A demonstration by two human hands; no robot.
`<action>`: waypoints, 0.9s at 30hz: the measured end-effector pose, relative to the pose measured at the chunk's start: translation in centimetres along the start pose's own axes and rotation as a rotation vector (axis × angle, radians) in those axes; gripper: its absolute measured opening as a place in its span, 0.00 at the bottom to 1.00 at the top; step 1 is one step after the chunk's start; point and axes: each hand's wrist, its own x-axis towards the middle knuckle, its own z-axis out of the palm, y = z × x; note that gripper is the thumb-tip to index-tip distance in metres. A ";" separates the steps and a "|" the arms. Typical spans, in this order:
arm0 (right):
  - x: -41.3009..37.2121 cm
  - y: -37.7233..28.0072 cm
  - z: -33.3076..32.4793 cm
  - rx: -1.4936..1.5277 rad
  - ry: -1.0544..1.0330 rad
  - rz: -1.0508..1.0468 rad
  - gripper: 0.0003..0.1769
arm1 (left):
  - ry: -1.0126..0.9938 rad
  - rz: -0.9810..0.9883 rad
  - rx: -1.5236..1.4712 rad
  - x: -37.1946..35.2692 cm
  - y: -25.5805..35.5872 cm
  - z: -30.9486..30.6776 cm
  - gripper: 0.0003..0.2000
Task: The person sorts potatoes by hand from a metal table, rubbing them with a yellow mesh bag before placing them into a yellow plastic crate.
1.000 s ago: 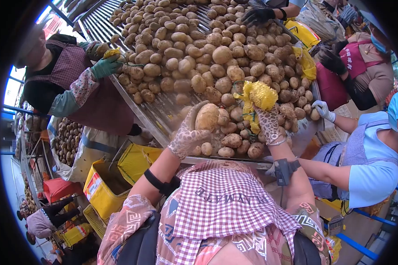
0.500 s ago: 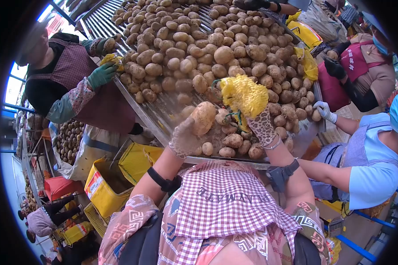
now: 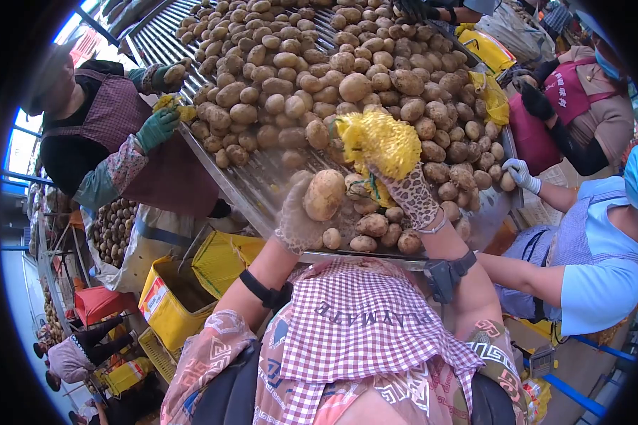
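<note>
My left hand [image 3: 295,212], in a pale patterned glove, is closed round a large potato [image 3: 324,195] over the front part of the metal sorting table [image 3: 259,212]. To its right, my right hand [image 3: 408,193], in a leopard-print glove, grips a bunched yellow mesh cloth [image 3: 380,144] with a green cord. The cloth is just above the potato heap [image 3: 290,64]. Several smaller potatoes [image 3: 372,225] lie near the front edge, below the cloth.
Co-workers stand at the left [image 3: 106,134], at the right [image 3: 581,106] and at the near right [image 3: 588,248]. A gloved hand [image 3: 523,176] rests at the table's right edge. Yellow bins [image 3: 174,301] stand low on the left, beside a potato sack [image 3: 113,230].
The yellow mesh cloth and my right hand have moved slightly left and up. My left hand has turned a little, with the potato still in it. The left co-worker's hands have shifted left.
</note>
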 end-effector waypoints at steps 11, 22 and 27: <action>0.6 -0.5 -1.3 0.061 -0.107 0.342 0.30 | -0.023 -0.044 -0.076 -0.7 1.2 0.8 0.24; 1.7 -1.5 0.2 0.066 -0.091 0.192 0.26 | -0.076 -0.223 -0.270 3.2 0.8 -3.9 0.26; -0.8 -2.6 3.3 -0.489 -0.342 -0.738 0.27 | -0.387 -0.264 -0.298 1.8 1.3 1.2 0.24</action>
